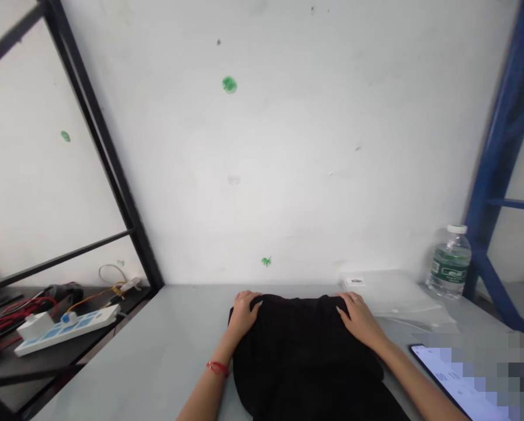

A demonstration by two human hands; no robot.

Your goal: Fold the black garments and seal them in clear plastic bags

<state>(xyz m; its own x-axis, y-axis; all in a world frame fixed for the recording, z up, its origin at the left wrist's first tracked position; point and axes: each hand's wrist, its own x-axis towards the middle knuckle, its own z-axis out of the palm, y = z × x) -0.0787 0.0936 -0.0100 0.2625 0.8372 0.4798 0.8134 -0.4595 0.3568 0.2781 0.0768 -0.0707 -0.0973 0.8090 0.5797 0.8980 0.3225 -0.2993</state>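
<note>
A black cloth [305, 356] lies on the grey table [156, 351], its far edge running between my two hands. My left hand [244, 314] grips the cloth's far left corner, thumb on top. A red cord bracelet sits on that wrist. At the far right corner, my right hand [358, 317] holds the cloth with its thumb over the fabric and a ring on one finger. The cloth's near end runs out of the bottom of the view.
Clear plastic bags [397, 295] with a barcode label lie behind my right hand. A water bottle [451, 263] stands by the blue frame [492, 175]. A lit phone [458, 380] lies at the right. Left, a power strip [69, 330] and cables sit on a black shelf.
</note>
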